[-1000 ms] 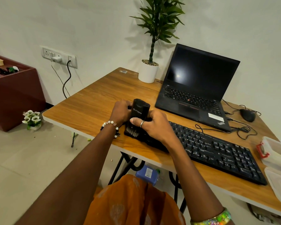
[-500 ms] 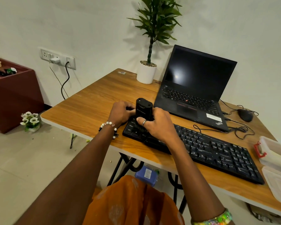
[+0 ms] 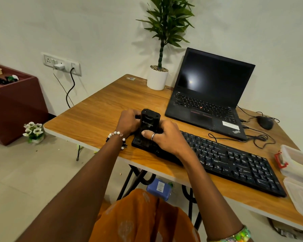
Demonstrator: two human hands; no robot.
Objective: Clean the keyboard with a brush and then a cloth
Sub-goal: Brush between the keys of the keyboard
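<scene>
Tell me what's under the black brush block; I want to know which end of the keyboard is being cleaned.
The keyboard's left end lies under the brush. Both hands hold the brush and cover the bristles and keys there.

The brush has tipped back toward the keyboard's left end.

wooden table, keyboard, laptop, mouse

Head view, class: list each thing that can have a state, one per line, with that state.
Laptop: lid open, screen dark.
Brush: upright on the keyboard's left end.
Keyboard: flat on the table.
Left hand: grips the brush.
Right hand: grips the brush.
Charger: plugged into the wall socket.
</scene>
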